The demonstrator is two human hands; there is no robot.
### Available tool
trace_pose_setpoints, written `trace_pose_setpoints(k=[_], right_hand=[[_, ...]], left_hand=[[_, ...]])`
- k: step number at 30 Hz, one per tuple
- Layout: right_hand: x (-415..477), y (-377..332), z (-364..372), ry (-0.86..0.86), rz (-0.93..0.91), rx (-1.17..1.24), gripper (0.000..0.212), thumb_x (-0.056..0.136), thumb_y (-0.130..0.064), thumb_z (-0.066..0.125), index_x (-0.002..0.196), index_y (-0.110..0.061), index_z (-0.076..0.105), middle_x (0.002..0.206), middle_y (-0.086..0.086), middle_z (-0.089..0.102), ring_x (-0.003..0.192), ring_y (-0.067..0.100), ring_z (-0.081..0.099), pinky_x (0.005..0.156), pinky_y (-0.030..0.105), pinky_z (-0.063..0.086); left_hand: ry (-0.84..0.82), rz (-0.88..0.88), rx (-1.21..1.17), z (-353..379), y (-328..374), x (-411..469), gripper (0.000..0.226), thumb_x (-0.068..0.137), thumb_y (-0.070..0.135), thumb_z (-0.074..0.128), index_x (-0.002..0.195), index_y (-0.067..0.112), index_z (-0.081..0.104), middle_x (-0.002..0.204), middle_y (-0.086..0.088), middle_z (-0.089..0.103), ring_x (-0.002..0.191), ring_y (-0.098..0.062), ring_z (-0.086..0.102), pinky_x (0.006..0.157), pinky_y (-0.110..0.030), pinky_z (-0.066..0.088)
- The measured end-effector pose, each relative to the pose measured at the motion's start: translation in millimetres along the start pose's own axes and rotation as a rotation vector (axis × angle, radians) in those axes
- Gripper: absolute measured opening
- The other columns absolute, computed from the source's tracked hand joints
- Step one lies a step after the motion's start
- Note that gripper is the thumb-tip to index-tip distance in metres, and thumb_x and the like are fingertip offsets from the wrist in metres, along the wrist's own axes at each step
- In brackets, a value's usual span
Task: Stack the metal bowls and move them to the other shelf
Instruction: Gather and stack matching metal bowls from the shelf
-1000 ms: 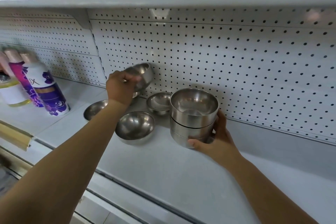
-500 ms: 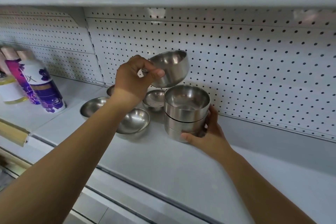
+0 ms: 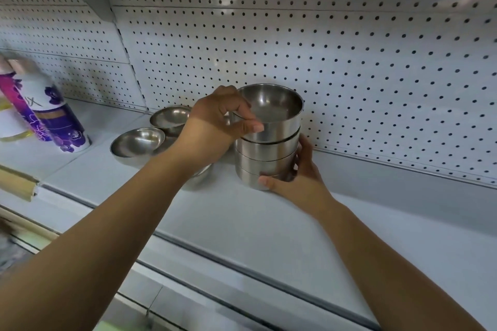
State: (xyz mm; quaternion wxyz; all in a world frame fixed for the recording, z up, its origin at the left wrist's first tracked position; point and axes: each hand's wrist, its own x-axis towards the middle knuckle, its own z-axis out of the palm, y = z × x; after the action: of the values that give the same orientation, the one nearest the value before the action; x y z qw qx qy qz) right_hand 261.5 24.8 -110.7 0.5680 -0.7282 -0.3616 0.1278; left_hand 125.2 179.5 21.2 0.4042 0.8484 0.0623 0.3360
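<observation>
The stack of metal bowls (image 3: pixel 266 158) stands on the white shelf (image 3: pixel 269 228), close to the perforated back panel (image 3: pixel 349 75), right between the two hands; the left hand (image 3: pixel 215 123) is at its upper left, the right hand (image 3: pixel 298 180) at its lower right. The top bowl (image 3: pixel 274 115) rests in the mouth of the one below, open side up, with a dark seam showing between them; I count about four bowls in the pile, though the lowest seams are hard to separate.

The left hand pinches the top bowl at its near rim; the thumb lies along the outer wall, and the fingers curl over the edge toward the inside. The right hand grips the stack low down; its thumb presses the base at the front, and its fingers wrap round the far side, mostly hidden behind the metal.

To the left, three loose bowls lie on the same shelf, apart from the stack; the front bowl (image 3: pixel 137 142) sits nearest the shelf edge, the rear bowl (image 3: pixel 170 118) is behind it and nearer the panel, and the hidden bowl (image 3: pixel 200 177) is largely covered by the left forearm. Further left stand bottles; the purple bottle (image 3: pixel 53 121) is the nearest, and the others are cut off by the edge of view.
</observation>
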Motion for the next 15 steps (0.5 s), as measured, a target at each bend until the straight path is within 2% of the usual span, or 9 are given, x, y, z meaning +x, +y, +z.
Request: trace_pose_setpoints(k=[4, 6, 7, 8, 11, 13, 15], right_hand=[[0.1, -0.8, -0.7, -0.003, 0.019, 0.009, 0.119, 0.063, -0.035, 0.100, 0.146, -0.057, 0.018, 0.122, -0.039, 0.057, 0.113, -0.015, 0.059, 0.097, 0.021, 0.054], [0.3, -0.2, -0.9, -0.003, 0.029, 0.025, 0.119, 0.062, -0.033, 0.100, 0.149, -0.052, 0.020, 0.123, -0.035, 0.059, 0.113, -0.013, 0.061, 0.099, 0.024, 0.055], [0.3, -0.2, -1.2, -0.003, 0.034, 0.034, 0.119, 0.062, -0.033, 0.100, 0.149, -0.051, 0.021, 0.123, -0.033, 0.060, 0.112, -0.011, 0.062, 0.099, 0.025, 0.055], [0.7, -0.2, -1.5, -0.006, 0.038, 0.036, 0.120, 0.061, -0.033, 0.100, 0.149, -0.052, 0.021, 0.123, -0.032, 0.061, 0.112, -0.010, 0.063, 0.100, 0.027, 0.055], [1.6, 0.0, -2.9, -0.025, 0.049, 0.039, 0.120, 0.062, -0.032, 0.100, 0.148, -0.053, 0.020, 0.126, -0.034, 0.058, 0.114, -0.008, 0.063, 0.100, 0.027, 0.055], [2.1, 0.6, -4.4, -0.055, 0.052, 0.023, 0.123, 0.063, -0.032, 0.100, 0.151, -0.051, 0.015, 0.128, -0.035, 0.056, 0.115, -0.010, 0.062, 0.096, 0.021, 0.054], [1.9, -0.7, -5.2, -0.093, 0.060, -0.009, 0.128, 0.062, -0.038, 0.100, 0.155, -0.046, 0.011, 0.133, -0.032, 0.056, 0.119, -0.009, 0.060, 0.096, 0.020, 0.052]], left_hand=[[-0.044, -0.018, -0.062, 2.7, -9.5, -1.1, 0.022, 0.078, 0.012, 0.086, 0.074, 0.029, 0.071, 0.101, 0.006, 0.066, 0.108, -0.010, 0.063, 0.100, -0.032, 0.048], [-0.025, -0.018, -0.085, 4.7, -16.2, -3.0, 0.019, 0.079, 0.016, 0.085, 0.080, 0.029, 0.072, 0.118, 0.008, 0.066, 0.118, -0.010, 0.060, 0.107, -0.040, 0.046], [-0.011, -0.022, -0.095, 5.1, -19.1, -4.3, 0.018, 0.079, 0.019, 0.085, 0.087, 0.029, 0.072, 0.128, 0.010, 0.063, 0.125, -0.008, 0.057, 0.110, -0.040, 0.043], [0.002, -0.040, -0.104, 5.1, -21.5, -5.3, 0.025, 0.078, 0.024, 0.086, 0.098, 0.030, 0.072, 0.136, 0.012, 0.059, 0.130, -0.006, 0.053, 0.112, -0.036, 0.042], [0.017, -0.202, -0.118, 3.2, -25.1, -6.5, 0.073, 0.067, 0.050, 0.087, 0.132, 0.043, 0.055, 0.146, 0.016, 0.050, 0.138, -0.001, 0.045, 0.109, -0.025, 0.042], [0.001, -0.289, -0.117, 4.7, -29.2, -6.0, 0.097, 0.058, 0.058, 0.088, 0.142, 0.045, 0.043, 0.147, 0.016, 0.048, 0.138, -0.004, 0.045, 0.108, -0.026, 0.044], [-0.029, -0.331, -0.140, 8.1, -32.5, -6.0, 0.105, 0.055, 0.057, 0.090, 0.146, 0.042, 0.039, 0.143, 0.014, 0.054, 0.133, -0.006, 0.052, 0.110, -0.033, 0.046]])
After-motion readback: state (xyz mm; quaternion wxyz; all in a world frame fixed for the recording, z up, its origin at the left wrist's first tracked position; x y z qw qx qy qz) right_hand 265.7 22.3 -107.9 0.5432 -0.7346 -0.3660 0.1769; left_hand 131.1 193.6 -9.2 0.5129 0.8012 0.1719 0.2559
